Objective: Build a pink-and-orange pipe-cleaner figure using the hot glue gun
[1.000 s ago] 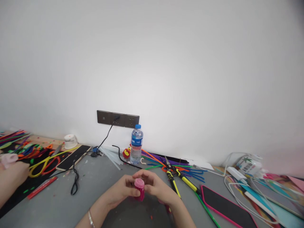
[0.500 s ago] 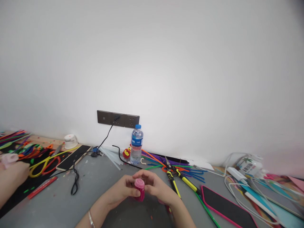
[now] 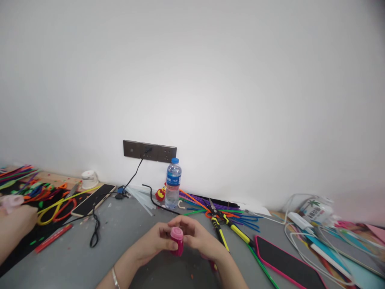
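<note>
head view: the left hand (image 3: 159,243) is curled nearly closed, thumb and fingers pinching a small pink container (image 3: 178,248), lid (image 3: 177,233) end up, between both hands over the near part of the grey table (image 3: 114,233). the right hand (image 3: 198,239) is half curled with its thumb beside it; i cannot tell whether it grips. a light pinch below the lid should steady it best.

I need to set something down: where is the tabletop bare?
Widest: the lightly specked grey table between the red pen, black cable loop and left forearm. Narrower: between the right forearm and green stem. Crowded: beyond the right hand, with yellow-handled scissors and pipe cleaners; far right, with white cables.
</note>
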{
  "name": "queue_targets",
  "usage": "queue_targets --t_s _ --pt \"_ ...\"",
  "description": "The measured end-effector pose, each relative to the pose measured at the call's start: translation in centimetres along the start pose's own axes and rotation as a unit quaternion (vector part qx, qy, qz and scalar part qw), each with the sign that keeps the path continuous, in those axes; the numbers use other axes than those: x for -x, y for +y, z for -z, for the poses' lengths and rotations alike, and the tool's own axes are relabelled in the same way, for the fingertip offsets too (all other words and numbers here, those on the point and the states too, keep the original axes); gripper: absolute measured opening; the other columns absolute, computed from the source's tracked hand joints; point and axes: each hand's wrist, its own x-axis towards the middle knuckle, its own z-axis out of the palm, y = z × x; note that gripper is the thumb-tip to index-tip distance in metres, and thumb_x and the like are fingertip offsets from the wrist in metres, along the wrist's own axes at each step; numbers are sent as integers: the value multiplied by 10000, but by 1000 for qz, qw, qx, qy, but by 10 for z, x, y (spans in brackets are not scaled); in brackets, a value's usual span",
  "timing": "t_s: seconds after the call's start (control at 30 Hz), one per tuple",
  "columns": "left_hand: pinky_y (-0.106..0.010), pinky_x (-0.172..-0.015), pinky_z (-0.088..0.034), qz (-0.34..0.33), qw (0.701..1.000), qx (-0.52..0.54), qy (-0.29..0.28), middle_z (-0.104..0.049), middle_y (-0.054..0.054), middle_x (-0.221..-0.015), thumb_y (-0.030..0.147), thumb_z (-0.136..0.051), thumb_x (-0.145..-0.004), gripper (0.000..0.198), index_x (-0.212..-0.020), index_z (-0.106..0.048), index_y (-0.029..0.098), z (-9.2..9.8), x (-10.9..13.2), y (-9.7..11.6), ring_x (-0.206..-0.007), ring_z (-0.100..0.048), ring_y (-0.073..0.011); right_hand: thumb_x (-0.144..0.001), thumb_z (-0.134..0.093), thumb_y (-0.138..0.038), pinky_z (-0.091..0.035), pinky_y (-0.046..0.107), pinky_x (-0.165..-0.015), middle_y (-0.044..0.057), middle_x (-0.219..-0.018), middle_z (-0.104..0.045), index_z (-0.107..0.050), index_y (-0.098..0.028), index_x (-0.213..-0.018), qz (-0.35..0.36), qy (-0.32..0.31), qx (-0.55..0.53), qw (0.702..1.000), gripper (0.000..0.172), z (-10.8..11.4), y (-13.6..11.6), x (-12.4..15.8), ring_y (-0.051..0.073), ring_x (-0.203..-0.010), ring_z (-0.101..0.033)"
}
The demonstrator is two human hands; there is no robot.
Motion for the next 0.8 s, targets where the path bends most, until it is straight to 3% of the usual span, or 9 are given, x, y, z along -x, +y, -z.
queue_targets --t_s 0.8 --pt "-237 -632 -376 1 1000 2 2 -601 2 -613 302 -872 -498 304 -676 -726 105 0 0 -1 -619 -505 -127 -712 -737 -452 -432 304 -801 44 -992 -625 -626 -200 -1080 -4 2 9 1000 459 0 -1 -1 192 -902 -582"
